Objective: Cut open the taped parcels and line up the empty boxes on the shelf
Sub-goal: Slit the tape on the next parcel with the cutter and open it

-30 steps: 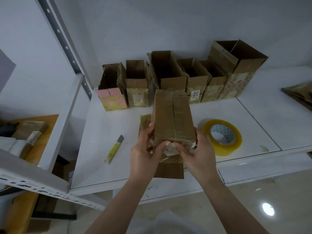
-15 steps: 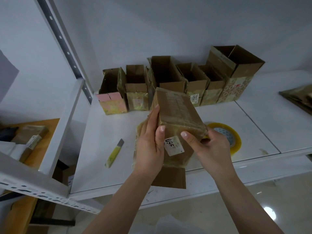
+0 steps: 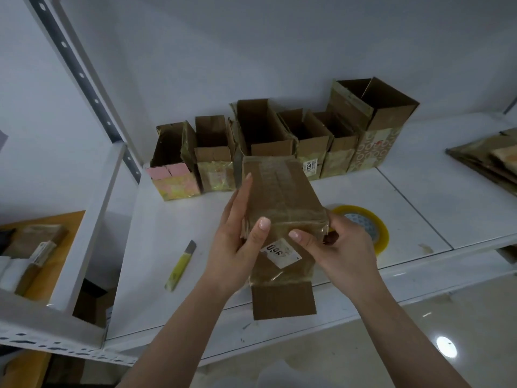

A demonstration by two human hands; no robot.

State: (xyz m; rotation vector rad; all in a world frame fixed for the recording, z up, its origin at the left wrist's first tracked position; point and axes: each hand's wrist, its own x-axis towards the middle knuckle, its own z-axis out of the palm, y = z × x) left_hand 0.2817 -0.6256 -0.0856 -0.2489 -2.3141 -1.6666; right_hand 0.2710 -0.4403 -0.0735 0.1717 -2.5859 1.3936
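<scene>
Both hands clamp taped parcel (image 3: 282,203) held over shelf (image 3: 414,208) front edge: left hand (image 3: 237,242) fingers flat along its left side, thumb on top; right hand (image 3: 340,247) curled round near-right corner. Opened boxes (image 3: 268,141) row at 12 o'clock against wall. Box cutter (image 3: 180,266) lies at 9 o'clock, tape roll (image 3: 363,226) at 3, bare shelf between.

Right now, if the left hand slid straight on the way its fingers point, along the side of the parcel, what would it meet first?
Probably the row of opened boxes at the back. The left hand lies along the taped parcel, fingers pointing toward the second box from the left. Depth is unclear from one view.
</scene>
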